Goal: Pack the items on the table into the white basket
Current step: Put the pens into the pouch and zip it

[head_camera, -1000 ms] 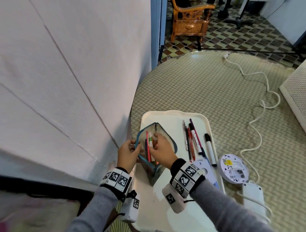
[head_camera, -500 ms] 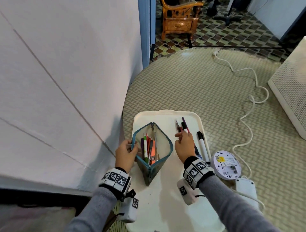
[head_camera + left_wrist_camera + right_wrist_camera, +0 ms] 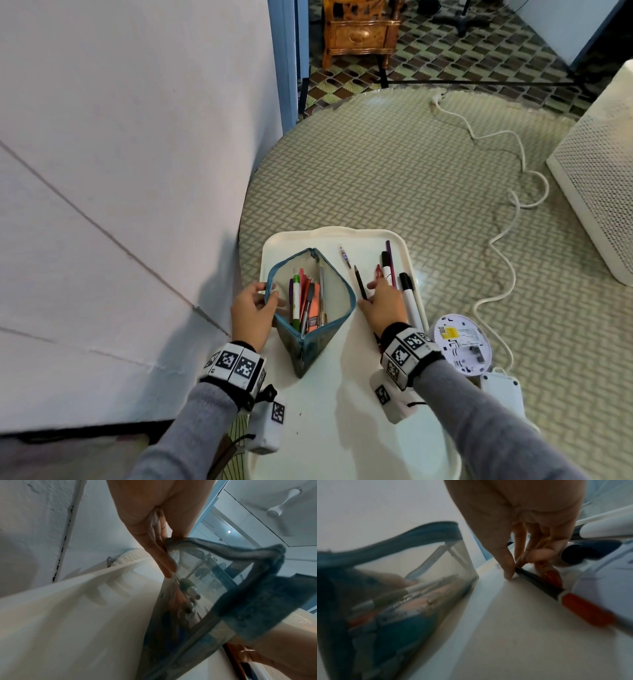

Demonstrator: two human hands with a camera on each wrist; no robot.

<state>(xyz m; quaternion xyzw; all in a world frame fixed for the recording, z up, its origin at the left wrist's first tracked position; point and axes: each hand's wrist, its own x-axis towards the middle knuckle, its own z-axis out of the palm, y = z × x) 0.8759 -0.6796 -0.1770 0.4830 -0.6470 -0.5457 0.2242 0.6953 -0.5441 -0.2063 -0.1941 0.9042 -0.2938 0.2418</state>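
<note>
A blue pencil pouch [image 3: 310, 308] stands open on the white tray [image 3: 342, 411], with several pens inside. My left hand [image 3: 253, 308] pinches the pouch's left rim [image 3: 223, 553], thumb inside and fingers outside. To its right, loose pens lie on the tray: a black pencil [image 3: 359, 281], a red pen [image 3: 378, 272], a purple pen [image 3: 389, 260] and a black-and-white marker [image 3: 409, 298]. My right hand [image 3: 380, 301] is down on them. In the right wrist view its thumb and curled fingers pinch the black pencil [image 3: 537, 580], with the red pen [image 3: 551, 576] just beside it.
A round white device [image 3: 462, 346] and a white cable [image 3: 513, 219] lie right of the tray on the woven tabletop. A white perforated container [image 3: 603, 192] stands at the far right. A white wall [image 3: 120, 171] runs close along the left.
My right hand came out of the pouch, leaving a pen inside, moved right to the loose pens and now pinches the black pencil. My left hand kept hold of the pouch rim.
</note>
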